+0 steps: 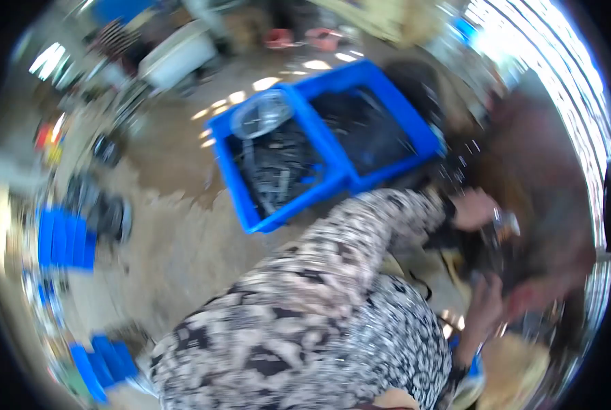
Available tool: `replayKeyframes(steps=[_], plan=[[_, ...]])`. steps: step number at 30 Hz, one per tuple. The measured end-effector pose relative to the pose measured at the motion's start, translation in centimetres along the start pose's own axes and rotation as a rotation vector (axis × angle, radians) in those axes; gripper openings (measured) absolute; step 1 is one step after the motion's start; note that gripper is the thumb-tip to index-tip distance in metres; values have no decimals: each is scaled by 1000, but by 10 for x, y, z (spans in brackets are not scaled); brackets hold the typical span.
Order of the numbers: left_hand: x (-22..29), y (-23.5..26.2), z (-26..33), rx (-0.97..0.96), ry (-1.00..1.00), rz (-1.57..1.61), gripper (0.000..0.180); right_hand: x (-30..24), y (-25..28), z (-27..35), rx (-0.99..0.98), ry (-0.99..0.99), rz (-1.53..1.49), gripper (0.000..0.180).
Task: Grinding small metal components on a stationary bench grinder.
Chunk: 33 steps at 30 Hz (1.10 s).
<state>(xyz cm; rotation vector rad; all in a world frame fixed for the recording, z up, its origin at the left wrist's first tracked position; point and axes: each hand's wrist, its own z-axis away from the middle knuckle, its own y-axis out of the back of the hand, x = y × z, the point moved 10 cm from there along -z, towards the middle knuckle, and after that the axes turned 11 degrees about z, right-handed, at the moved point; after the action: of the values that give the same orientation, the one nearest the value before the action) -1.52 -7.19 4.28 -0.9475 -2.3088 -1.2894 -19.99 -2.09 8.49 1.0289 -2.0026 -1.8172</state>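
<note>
My left arm, in a black-and-white patterned sleeve, reaches across to the right. My left hand (473,209) looks closed at a dark brown machine or bench (548,184), and a small shiny piece (507,223) shows at its fingertips. Blur hides what that piece is. Lower down, my right hand (485,307) is raised beside the same brown surface, its fingers smeared by motion. Whether it holds anything cannot be made out. A dark upright part (493,249) stands between the two hands.
Two joined blue bins (350,179) stand on the floor ahead, full of dark small parts; a clear round basket (263,115) lies in the left one. Blue stacked trays (66,239) sit at far left. A pale sack (514,369) is at lower right.
</note>
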Motion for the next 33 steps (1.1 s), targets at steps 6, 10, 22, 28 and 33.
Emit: replayKeyframes(steps=[6, 10, 22, 28, 33], plan=[[-48, -69, 13, -485, 111, -58, 20, -40, -25, 46, 85, 247, 141, 24], [-56, -80, 11, -556, 72, -64, 17, -33, -24, 53, 92, 166, 89, 27], [-76, -110, 10, -658, 147, -115, 23, 11, -35, 36, -496, -72, -600, 48], [-73, -110, 9, -695, 138, -125, 23, 44, -33, 8, -263, -305, -813, 31], [-75, -102, 17, -721, 187, -115, 24, 58, -46, -4, -200, -427, -926, 23]])
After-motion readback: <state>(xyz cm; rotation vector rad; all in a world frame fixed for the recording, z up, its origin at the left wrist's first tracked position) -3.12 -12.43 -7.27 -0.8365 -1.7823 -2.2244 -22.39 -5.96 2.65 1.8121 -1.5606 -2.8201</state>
